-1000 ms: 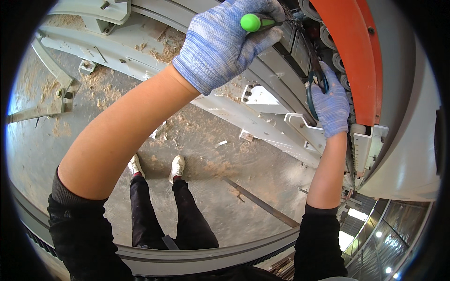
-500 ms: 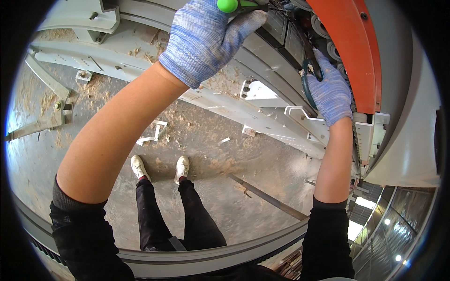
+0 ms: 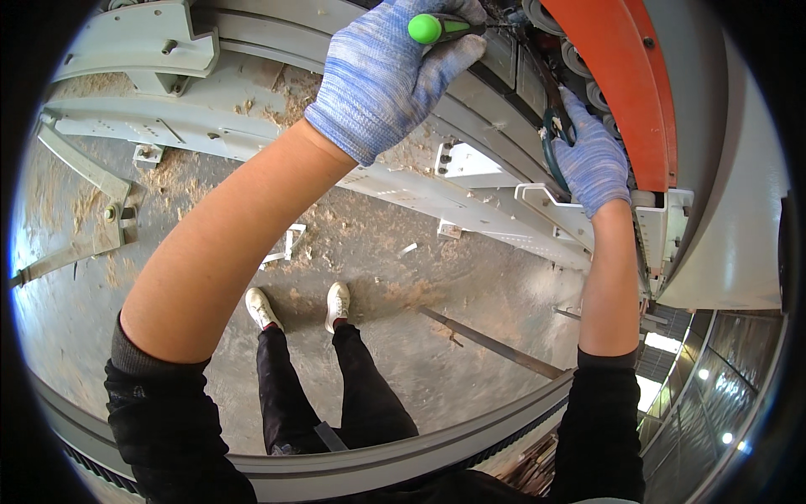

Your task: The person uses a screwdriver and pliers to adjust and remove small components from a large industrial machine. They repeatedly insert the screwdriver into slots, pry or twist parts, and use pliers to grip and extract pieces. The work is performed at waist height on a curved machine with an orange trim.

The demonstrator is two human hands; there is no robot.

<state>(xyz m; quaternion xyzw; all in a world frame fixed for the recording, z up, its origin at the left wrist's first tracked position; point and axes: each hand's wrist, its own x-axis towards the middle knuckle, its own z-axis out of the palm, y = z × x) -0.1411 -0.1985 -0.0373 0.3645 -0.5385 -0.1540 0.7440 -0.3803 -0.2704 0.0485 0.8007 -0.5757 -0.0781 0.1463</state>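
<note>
My left hand (image 3: 395, 71), in a blue knit glove, grips a screwdriver with a green handle (image 3: 437, 28) whose shaft points right into the machine's dark inner parts near the top. My right hand (image 3: 592, 160), gloved the same way, holds dark-handled pliers (image 3: 554, 126) that reach up beside the orange cover (image 3: 625, 76). Both hands work close together at the grey machine frame (image 3: 487, 101). The tool tips are hidden among the machine parts.
Grey metal beams and brackets (image 3: 134, 50) run across the upper left. Below lies a dusty concrete floor with sawdust (image 3: 395, 286), a thin metal strip (image 3: 491, 340) and my legs and white shoes (image 3: 298, 307). A curved grey rail (image 3: 403, 462) passes along the bottom.
The view has shifted slightly, so both hands sit a little lower in the picture. The screwdriver's green handle shows fuller than half a second ago. Both grips stay unchanged.
</note>
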